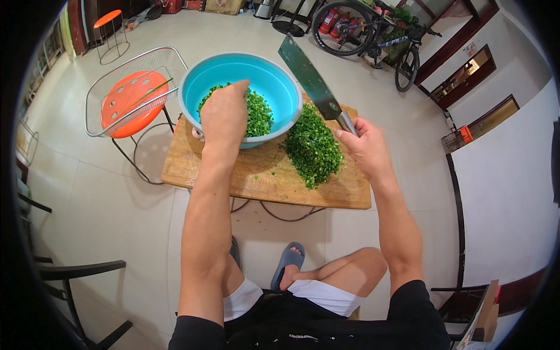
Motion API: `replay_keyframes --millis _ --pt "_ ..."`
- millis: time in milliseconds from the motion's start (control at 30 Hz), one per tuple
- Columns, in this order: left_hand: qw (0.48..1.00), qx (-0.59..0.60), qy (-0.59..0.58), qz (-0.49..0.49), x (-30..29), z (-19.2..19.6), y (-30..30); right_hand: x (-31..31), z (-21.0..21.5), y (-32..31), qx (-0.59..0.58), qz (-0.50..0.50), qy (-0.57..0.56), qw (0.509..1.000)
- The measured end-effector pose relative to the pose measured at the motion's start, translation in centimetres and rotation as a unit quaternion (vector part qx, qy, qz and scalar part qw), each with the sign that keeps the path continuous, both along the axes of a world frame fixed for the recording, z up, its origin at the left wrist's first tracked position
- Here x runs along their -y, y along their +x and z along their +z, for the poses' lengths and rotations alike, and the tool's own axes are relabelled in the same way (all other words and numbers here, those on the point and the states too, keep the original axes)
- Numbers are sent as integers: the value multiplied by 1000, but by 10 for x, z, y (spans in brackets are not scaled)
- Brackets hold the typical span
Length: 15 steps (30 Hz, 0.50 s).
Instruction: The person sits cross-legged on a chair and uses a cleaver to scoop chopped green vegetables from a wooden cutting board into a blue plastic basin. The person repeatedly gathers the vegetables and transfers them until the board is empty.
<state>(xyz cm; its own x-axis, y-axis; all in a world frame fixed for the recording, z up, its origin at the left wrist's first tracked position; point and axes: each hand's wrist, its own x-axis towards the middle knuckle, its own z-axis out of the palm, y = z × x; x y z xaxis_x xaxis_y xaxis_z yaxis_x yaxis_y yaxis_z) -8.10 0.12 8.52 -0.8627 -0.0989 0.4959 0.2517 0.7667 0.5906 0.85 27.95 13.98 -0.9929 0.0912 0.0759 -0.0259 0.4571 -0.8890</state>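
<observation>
Wooden cutting board [256,181], pale and rectangular with a worn grain, sits at centre frame on a wire-legged stand, flecked with stray green bits. Person seated behind it, bare forearms coming up from the lower edge. Left hand [224,114] reaches over the near rim of a round turquoise plastic bowl [280,81] at upper centre, fingers bunched and curled downward over the chopped greens [259,114] inside; cannot tell whether it has a pinch of them, since the fingertips are hidden by the back of the hand. Bowl rests on the far left part of the board, smooth and glossy. Right hand [364,143] closed tight round the handle of a cleaver [309,76], broad flat dull-grey steel blade raised and slanting toward upper left, clear of the board. Just left of that hand, a loose heaped mound of finely chopped green herb [312,151] lies on the board, crumbly, touching the bowl's side. Upper left: an orange plastic stool [131,105] carrying a wire mesh basket [105,87] with a green stalk across it. Glossy pale tiled floor [105,204] all round; a bicycle [373,35] leans at upper right.
</observation>
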Motion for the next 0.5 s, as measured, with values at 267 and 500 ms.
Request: replay_keyframes --millis 267,500 --pt "985 3 -167 39 -7 0 9 -6 -14 23 108 3 -294 950" --pt "994 -84 -71 -12 -23 -13 1 -63 -63 77 55 -126 -351 926"
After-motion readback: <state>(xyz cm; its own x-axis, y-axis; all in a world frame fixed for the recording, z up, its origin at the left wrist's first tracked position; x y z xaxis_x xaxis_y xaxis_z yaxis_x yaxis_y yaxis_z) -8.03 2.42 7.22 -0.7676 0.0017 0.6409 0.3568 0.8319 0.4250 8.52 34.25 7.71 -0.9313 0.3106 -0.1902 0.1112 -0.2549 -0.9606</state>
